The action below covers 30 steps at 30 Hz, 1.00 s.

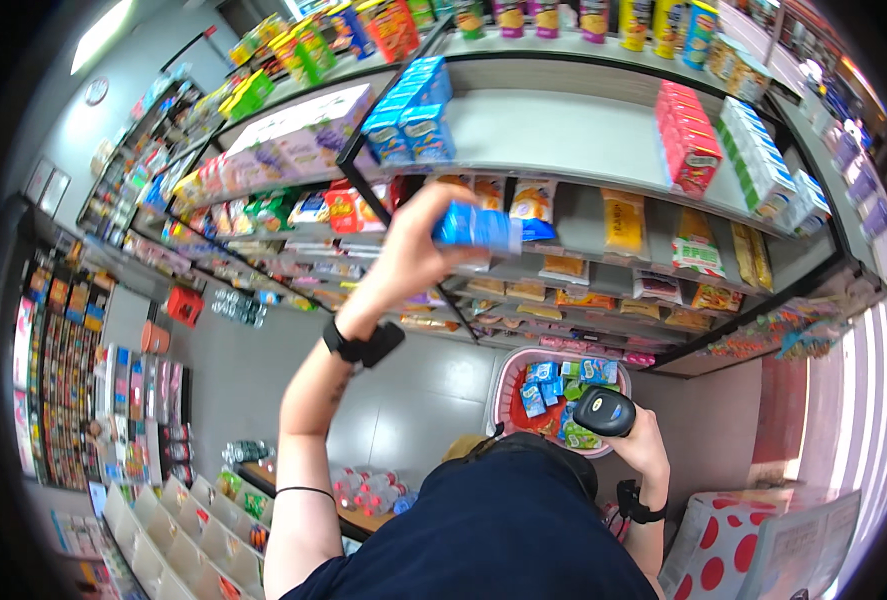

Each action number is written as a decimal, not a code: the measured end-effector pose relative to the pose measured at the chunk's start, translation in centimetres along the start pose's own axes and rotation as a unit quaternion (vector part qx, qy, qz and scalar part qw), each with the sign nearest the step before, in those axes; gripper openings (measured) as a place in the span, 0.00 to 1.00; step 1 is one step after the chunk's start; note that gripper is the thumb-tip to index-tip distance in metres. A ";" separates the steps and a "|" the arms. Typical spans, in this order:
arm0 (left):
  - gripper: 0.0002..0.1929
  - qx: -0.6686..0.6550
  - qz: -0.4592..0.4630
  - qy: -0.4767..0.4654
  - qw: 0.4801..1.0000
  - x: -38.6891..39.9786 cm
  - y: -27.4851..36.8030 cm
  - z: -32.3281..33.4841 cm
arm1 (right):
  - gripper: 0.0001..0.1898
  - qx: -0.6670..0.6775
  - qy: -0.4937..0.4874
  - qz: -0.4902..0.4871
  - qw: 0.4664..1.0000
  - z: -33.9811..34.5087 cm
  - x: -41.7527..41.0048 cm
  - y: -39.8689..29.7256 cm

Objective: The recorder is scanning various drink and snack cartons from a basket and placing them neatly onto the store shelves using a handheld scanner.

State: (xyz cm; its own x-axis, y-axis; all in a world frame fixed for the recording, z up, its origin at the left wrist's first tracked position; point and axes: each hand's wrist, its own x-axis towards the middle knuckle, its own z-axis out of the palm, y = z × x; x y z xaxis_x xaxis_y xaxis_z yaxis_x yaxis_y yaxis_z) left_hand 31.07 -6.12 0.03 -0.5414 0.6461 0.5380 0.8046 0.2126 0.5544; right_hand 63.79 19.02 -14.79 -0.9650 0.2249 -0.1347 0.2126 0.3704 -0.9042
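My left hand [413, 247] grips a blue carton [477, 227], blurred by motion, in front of the shelf of bagged bread. My right hand [642, 442] holds a black handheld barcode scanner [604, 410] over the edge of a pink plastic basket [497, 401]. Blue and green small cartons lie jumbled in the basket. On the shelf above my left hand, a block of blue drink cartons [413, 112] stands at the left end. Red cartons [687, 139] and white-and-green cartons [757, 154] stand in rows at the right.
Canned snacks [593, 19] line the top shelf [563, 49]. Bagged bread [623, 221] lies on the shelf below the cartons. Bundled bottles [368, 491] stand behind me at the left, near divided snack bins [188, 525]. A red-dotted white box [713, 540] is at the lower right.
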 end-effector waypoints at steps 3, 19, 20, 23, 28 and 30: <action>0.27 0.069 0.045 0.002 0.997 8.3 -1.1 -1.5 | 0.20 -0.043 0.076 0.006 0.996 -0.2 -1.9 1.4; 0.36 0.033 0.119 -0.197 0.973 28.9 -22.7 1.5 | 0.24 -0.063 0.186 0.091 0.976 1.1 -6.5 5.4; 0.36 0.038 0.121 -0.207 0.970 29.4 -22.2 2.0 | 0.26 -0.050 0.153 0.105 0.981 1.0 -6.4 5.2; 0.35 0.055 0.125 -0.237 0.962 30.6 -21.6 3.8 | 0.26 -0.051 0.165 0.097 0.980 1.2 -6.2 6.3; 0.34 0.086 0.116 -0.279 0.949 30.6 -22.4 5.5 | 0.27 -0.048 0.159 0.096 0.982 0.6 -5.5 5.8; 0.33 0.099 0.113 -0.294 0.944 30.6 -22.8 6.0 | 0.27 -0.052 0.158 0.083 0.982 0.5 -5.2 5.9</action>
State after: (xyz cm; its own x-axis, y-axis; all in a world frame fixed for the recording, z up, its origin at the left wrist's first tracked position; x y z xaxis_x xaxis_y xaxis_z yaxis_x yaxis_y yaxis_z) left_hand -2.40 13.18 0.07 -0.1688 0.9741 0.1503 0.9447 0.1164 0.3065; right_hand 70.00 19.56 -19.68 -0.8230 0.5531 -0.1294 0.3938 0.3915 -0.8316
